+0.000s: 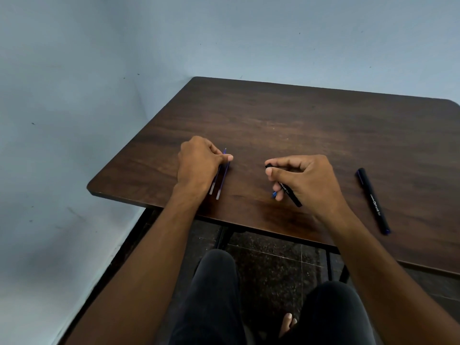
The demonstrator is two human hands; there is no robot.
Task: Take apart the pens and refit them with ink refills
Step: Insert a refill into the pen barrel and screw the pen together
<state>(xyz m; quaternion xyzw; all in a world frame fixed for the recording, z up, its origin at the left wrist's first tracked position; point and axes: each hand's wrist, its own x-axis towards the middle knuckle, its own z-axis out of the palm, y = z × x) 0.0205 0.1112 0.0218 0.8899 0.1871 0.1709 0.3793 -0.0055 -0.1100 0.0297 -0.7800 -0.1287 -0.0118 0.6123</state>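
— What's nearest you in the frame?

— My knees (271, 307) in dark trousers at the bottom, over a speckled floor (273, 267). Above them, the near edge of the dark wooden surface (286, 125).

— And your right hand?

— My right hand (301, 180), centre-right, has its grip curled round a black pen barrel (290, 192); a small blue piece (274, 194) shows by my lower fingers.

— The left?

— My left hand (199, 165), left of centre, rests on two thin refills (221, 181) lying side by side; fingers curled over them, thumb touching one. Whether I'm truly pinching them, I cannot tell.

— Anything else?

— A second black pen (373, 200) lies whole at the right, well apart. Beyond, a pale blue wall (224, 33).
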